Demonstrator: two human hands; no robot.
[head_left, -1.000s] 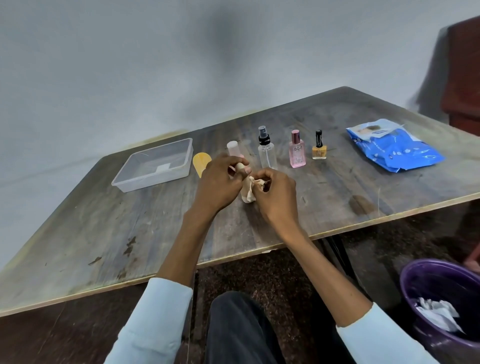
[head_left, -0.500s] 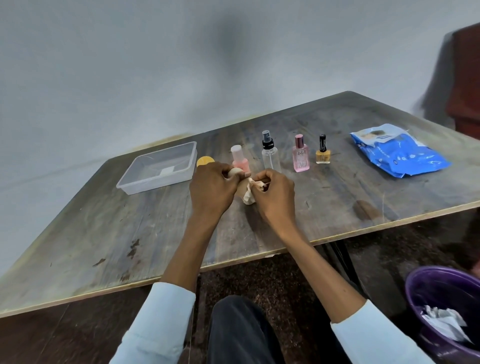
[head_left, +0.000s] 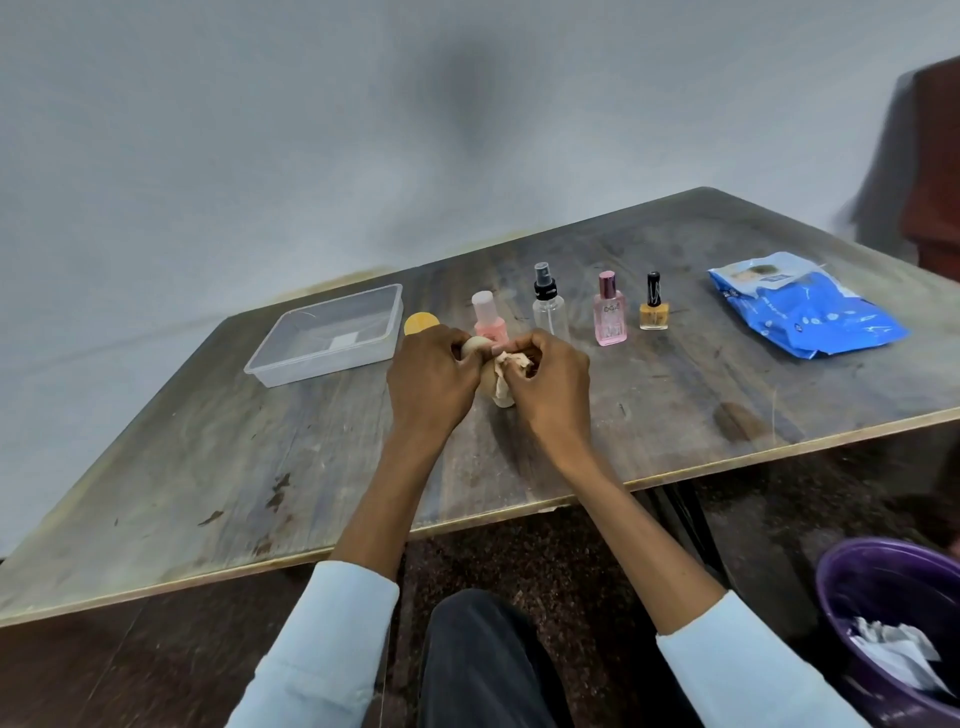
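Bin: a purple bin (head_left: 831, 597) stood on the floor nearest us, off our right knee, with crumpled white paper in it. We judged the wipe belonged there once it was spent.
Left hand: our left hand (head_left: 434, 374) hung over the near middle of the table (head_left: 260, 467), fingers curled tight round a small beige thing (head_left: 477, 345) with a rounded top. We could not tell whether it was a bottle or a sponge.
Right hand: our right hand (head_left: 550, 387) met the left, thumb and fingertips pinching a crumpled wipe (head_left: 505, 366) against the beige thing's side.
Step in hand: we took it to be wiping the beige thing clean.
Doing it well: we reckoned the left hand should grip firmly and turn the thing a little at a time. The right hand should draw a fresh fold of wipe over each new face, in short strokes with light pressure so nothing slipped.
Elbow room: just beyond our knuckles stood a pink bottle (head_left: 489, 325), then a spray bottle (head_left: 549, 312), a perfume bottle (head_left: 609, 312) and a nail polish (head_left: 653, 309) in a row. We judged that a wide stroke could topple the nearest one, so the work was best done low and toward us.
Left of the row: a yellow disc (head_left: 420, 323) lay beside a clear tub (head_left: 322, 364).
Far right: a blue pack (head_left: 810, 317) lay well apart from the rest, likely the place for a new wipe.
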